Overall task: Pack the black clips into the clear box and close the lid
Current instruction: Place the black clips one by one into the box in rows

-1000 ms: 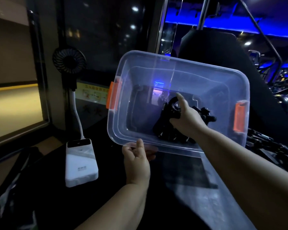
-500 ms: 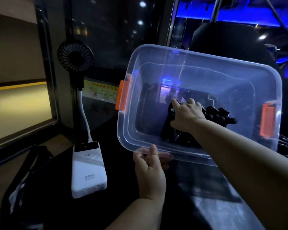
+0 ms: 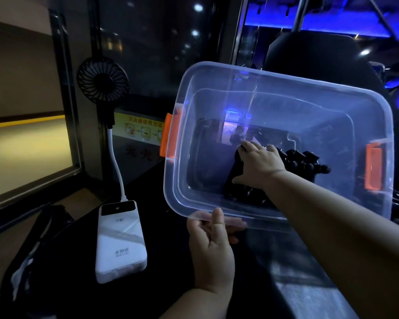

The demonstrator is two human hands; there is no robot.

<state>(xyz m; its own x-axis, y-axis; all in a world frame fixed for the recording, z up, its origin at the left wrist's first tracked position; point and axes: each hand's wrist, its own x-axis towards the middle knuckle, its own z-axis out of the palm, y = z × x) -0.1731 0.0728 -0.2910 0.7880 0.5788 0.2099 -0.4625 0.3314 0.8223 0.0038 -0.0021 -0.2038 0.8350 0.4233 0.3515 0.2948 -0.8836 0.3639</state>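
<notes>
Head view: your left hand pinches the clear box by its rim at 7 o'clock. Your right hand lies inside, fingers spread flat on the black clips toward the box's 4 o'clock

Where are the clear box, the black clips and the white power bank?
clear box (image 3: 309, 111): head view, bare far wall.
black clips (image 3: 304, 162): head view, middle of the exposed cluster.
white power bank (image 3: 121, 245): head view, middle of its top face.
</notes>
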